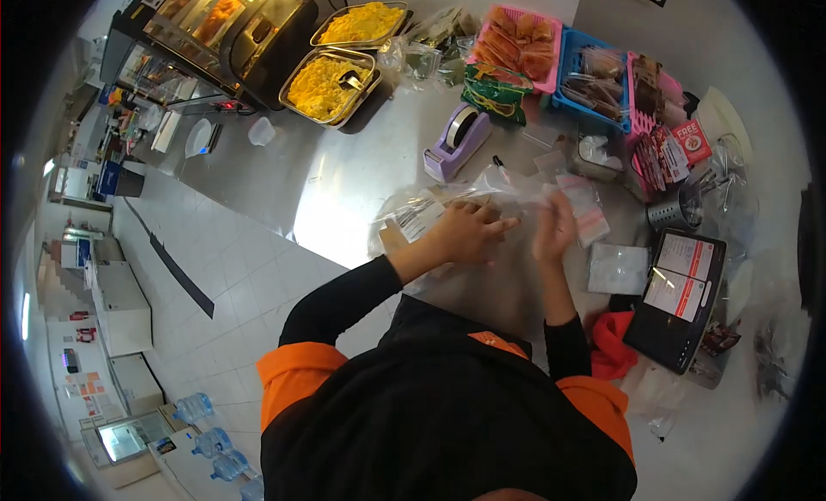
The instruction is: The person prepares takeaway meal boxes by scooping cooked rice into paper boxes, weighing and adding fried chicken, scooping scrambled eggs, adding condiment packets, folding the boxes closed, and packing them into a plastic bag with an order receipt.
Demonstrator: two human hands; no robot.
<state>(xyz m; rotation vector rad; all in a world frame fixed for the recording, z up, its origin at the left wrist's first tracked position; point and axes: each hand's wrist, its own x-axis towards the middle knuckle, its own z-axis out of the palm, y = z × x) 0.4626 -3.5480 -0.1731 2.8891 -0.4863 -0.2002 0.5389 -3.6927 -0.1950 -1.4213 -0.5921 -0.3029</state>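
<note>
A clear plastic bag (496,184) lies on the metal counter in front of me, with a pale box bearing a white printed label (419,219) inside or under it. My left hand (471,232) rests on the bag beside the label, its fingers stretched out to the right. Close to the bag's right end is my right hand (555,227), raised and smeared by motion; whether its fingers grip the plastic is unclear. Just beyond the bag, a black pen (498,162) and a purple tape dispenser (457,144) sit on the counter.
Trays of yellow food (323,89) stand at the back left beside a heated display case (225,27). Pink (520,49) and blue baskets (594,77) hold packets. A tablet (674,299), white napkins (618,269) and a red cloth (613,344) are to the right.
</note>
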